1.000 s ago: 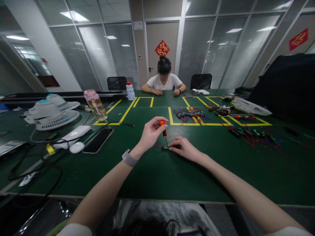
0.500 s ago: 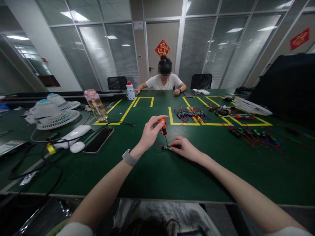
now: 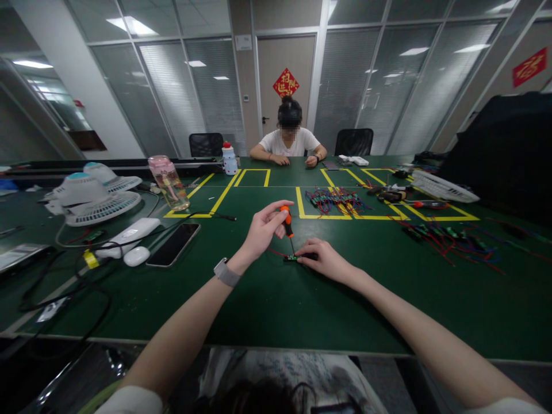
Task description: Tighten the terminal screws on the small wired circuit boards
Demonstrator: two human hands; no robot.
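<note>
My left hand (image 3: 264,228) is closed round the orange and black handle of a screwdriver (image 3: 288,221). The shaft points down, with its tip at a small green circuit board (image 3: 291,259) on the table. A thin red wire runs out from the board's left side. From the right, my right hand (image 3: 321,257) pinches the board's right end and a dark piece beside it, close to the screwdriver tip. My fingers cover part of the board, so its right end is hidden.
A heap of wired boards (image 3: 334,201) lies beyond my hands, with more wired boards (image 3: 452,237) at the right. A phone (image 3: 173,245), a white mouse (image 3: 136,256), cables and a bottle (image 3: 169,183) are on the left. Another person (image 3: 290,138) sits opposite.
The person opposite has drawn one hand away from the small bottle and in toward the body. My hands, the screwdriver and the board stay nearly in place.
</note>
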